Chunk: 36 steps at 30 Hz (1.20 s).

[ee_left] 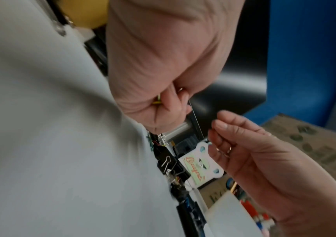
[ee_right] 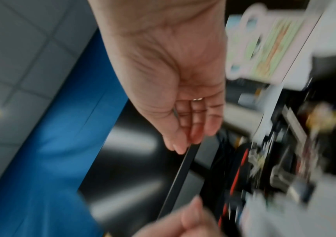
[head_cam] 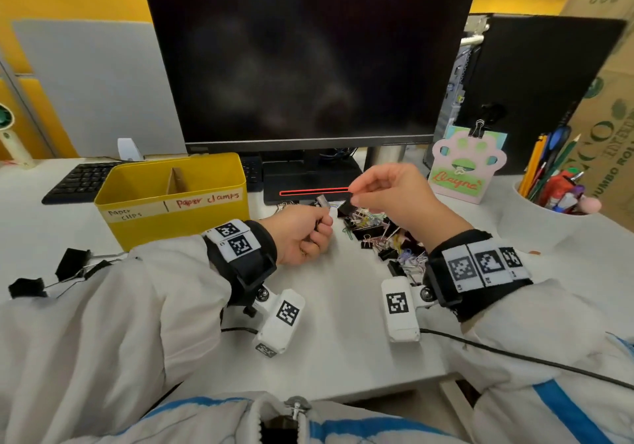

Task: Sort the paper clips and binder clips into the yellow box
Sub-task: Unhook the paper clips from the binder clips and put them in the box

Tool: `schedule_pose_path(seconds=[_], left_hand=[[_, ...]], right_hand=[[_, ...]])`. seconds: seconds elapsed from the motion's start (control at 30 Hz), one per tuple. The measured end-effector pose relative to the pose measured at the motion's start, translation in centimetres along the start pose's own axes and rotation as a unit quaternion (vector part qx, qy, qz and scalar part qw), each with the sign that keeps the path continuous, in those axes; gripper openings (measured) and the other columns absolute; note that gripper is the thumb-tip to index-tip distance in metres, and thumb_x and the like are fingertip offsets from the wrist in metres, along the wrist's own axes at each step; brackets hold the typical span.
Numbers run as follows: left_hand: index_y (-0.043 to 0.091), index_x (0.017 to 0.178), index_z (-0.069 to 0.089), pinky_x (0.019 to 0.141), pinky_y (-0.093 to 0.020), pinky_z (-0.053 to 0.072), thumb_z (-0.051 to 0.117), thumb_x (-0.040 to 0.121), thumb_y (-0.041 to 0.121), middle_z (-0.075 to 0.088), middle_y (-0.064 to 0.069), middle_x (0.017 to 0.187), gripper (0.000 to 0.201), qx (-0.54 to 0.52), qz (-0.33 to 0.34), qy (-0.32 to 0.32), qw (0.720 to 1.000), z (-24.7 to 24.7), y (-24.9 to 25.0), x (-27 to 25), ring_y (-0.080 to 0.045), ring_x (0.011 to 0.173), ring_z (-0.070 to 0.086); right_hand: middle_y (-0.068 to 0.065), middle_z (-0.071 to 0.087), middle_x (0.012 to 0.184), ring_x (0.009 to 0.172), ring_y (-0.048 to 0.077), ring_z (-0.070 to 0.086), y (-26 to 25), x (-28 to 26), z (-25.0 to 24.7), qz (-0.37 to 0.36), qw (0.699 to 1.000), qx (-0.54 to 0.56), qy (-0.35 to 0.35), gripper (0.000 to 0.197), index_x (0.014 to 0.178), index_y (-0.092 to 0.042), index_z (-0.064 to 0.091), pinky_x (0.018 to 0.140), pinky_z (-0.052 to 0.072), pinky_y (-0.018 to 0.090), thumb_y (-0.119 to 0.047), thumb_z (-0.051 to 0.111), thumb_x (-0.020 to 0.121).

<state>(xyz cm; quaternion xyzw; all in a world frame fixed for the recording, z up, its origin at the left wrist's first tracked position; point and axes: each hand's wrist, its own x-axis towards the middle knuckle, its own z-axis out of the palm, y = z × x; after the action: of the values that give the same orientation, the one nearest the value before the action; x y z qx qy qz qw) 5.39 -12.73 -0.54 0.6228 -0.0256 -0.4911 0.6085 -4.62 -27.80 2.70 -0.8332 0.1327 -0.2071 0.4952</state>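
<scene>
The yellow box (head_cam: 178, 227) stands left of centre, split by a cardboard divider and labelled "paper clips" and "paper clamps". A mixed pile of black binder clips and coloured paper clips (head_cam: 374, 234) lies on the white desk between my hands; the left wrist view shows the pile (ee_left: 169, 162) too. My left hand (head_cam: 305, 234) is a fist gripping a binder clip (head_cam: 322, 201), whose silver handle sticks out at the top. My right hand (head_cam: 387, 193) hovers above the pile with thumb and forefinger close together. I cannot see whether anything is between them.
A dark monitor (head_cam: 308, 49) and its stand (head_cam: 308, 183) rise behind the pile. A keyboard (head_cam: 79, 179) sits behind the box. A paw-shaped card (head_cam: 463, 169) and a white pen cup (head_cam: 545, 217) are at the right. Several black binder clips (head_cam: 72, 262) lie by my left sleeve.
</scene>
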Motion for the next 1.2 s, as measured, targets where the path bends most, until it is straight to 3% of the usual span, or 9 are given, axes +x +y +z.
schedule_pose_path(seconds=[0.1, 0.2, 0.3, 0.47, 0.63, 0.83, 0.93, 1.03, 1.2], left_hand=[[0.019, 0.080, 0.055, 0.040, -0.018, 0.021, 0.041, 0.107, 0.036, 0.039, 0.007, 0.061, 0.035, 0.166, 0.077, 0.021, 0.983, 2.4, -0.1, 0.3, -0.007, 0.048, 0.029], [0.016, 0.077, 0.064, 0.057, -0.021, 0.040, 0.047, 0.104, 0.037, 0.054, 0.006, 0.069, 0.038, 0.399, 0.206, 0.061, 0.891, 4.8, -0.4, 1.1, -0.009, 0.060, 0.049], [0.004, 0.087, 0.077, 0.071, -0.028, 0.048, 0.072, 0.087, 0.047, 0.068, 0.001, 0.082, 0.042, 0.491, 0.277, 0.064, 0.823, 6.8, -0.6, 1.9, -0.017, 0.078, 0.062], [0.020, 0.099, 0.078, 0.069, -0.026, 0.049, 0.088, 0.067, 0.051, 0.071, 0.006, 0.098, 0.046, 0.651, 0.298, 0.050, 0.696, 8.8, -0.5, 2.1, -0.014, 0.088, 0.065], [0.019, 0.091, 0.080, 0.081, -0.032, 0.056, 0.089, 0.067, 0.046, 0.075, 0.005, 0.095, 0.037, 0.639, 0.263, 0.065, 0.720, 8.3, 0.0, 3.5, -0.015, 0.091, 0.068], [0.020, 0.099, 0.078, 0.068, -0.024, 0.046, 0.087, 0.072, 0.043, 0.069, 0.007, 0.100, 0.036, 0.614, 0.295, 0.074, 0.728, 9.1, -0.2, 3.5, -0.011, 0.091, 0.062], [0.025, 0.098, 0.076, 0.064, -0.020, 0.047, 0.085, 0.066, 0.057, 0.069, 0.010, 0.095, 0.046, 0.640, 0.317, 0.060, 0.698, 10.3, -0.7, 3.5, -0.011, 0.087, 0.063], [0.026, 0.109, 0.077, 0.070, -0.027, 0.051, 0.079, 0.076, 0.050, 0.072, 0.007, 0.099, 0.040, 0.670, 0.326, 0.053, 0.665, 11.1, -0.9, 4.2, -0.014, 0.087, 0.065], [0.025, 0.117, 0.074, 0.082, -0.025, 0.050, 0.074, 0.087, 0.039, 0.071, 0.005, 0.113, 0.033, 0.676, 0.309, 0.064, 0.666, 11.0, -0.7, 5.3, -0.015, 0.099, 0.065]], right_hand=[[0.006, 0.072, 0.082, 0.074, 0.014, 0.064, 2.6, -1.4, -4.6, 0.078, 0.995, 0.002, 0.067, 0.014, 0.086, -0.013, 0.075, 0.064, 0.051, 0.026, -0.004, 0.082, 0.078], [0.002, 0.069, 0.080, 0.078, 0.016, 0.063, 4.8, -2.9, -8.0, 0.153, 0.985, -0.002, 0.076, 0.019, 0.087, -0.013, 0.074, 0.065, 0.050, 0.027, -0.003, 0.084, 0.075], [0.003, 0.068, 0.082, 0.081, 0.016, 0.062, 5.8, -3.7, -10.1, 0.181, 0.981, -0.008, 0.069, 0.022, 0.091, -0.012, 0.074, 0.068, 0.050, 0.028, -0.001, 0.083, 0.074], [0.005, 0.065, 0.080, 0.076, 0.018, 0.059, 6.6, -4.0, -10.8, 0.211, 0.970, -0.118, 0.022, 0.023, 0.094, -0.008, 0.076, 0.066, 0.051, 0.027, 0.002, 0.083, 0.074], [0.003, 0.067, 0.072, 0.060, 0.014, 0.058, 7.3, -3.9, -9.4, 0.242, 0.955, -0.174, 0.002, 0.023, 0.084, -0.014, 0.076, 0.048, 0.047, 0.017, -0.018, 0.091, 0.068], [0.008, 0.069, 0.070, 0.063, 0.020, 0.061, 7.5, -3.0, -7.6, 0.227, 0.957, -0.181, 0.012, 0.025, 0.076, -0.012, 0.074, 0.059, 0.058, 0.029, -0.022, 0.093, 0.064], [0.009, 0.071, 0.067, 0.061, 0.023, 0.066, 7.4, -2.4, -6.9, 0.225, 0.955, -0.189, 0.030, 0.017, 0.073, -0.010, 0.074, 0.072, 0.064, 0.043, -0.015, 0.088, 0.064], [0.006, 0.068, 0.063, 0.062, 0.023, 0.065, 7.5, -2.2, -6.7, 0.226, 0.955, -0.186, 0.039, 0.017, 0.075, -0.009, 0.075, 0.076, 0.063, 0.046, -0.014, 0.085, 0.062], [0.014, 0.070, 0.067, 0.059, 0.026, 0.066, 7.6, -2.3, -7.1, 0.267, 0.957, -0.105, 0.040, 0.019, 0.076, -0.008, 0.071, 0.073, 0.063, 0.043, -0.005, 0.087, 0.066]])
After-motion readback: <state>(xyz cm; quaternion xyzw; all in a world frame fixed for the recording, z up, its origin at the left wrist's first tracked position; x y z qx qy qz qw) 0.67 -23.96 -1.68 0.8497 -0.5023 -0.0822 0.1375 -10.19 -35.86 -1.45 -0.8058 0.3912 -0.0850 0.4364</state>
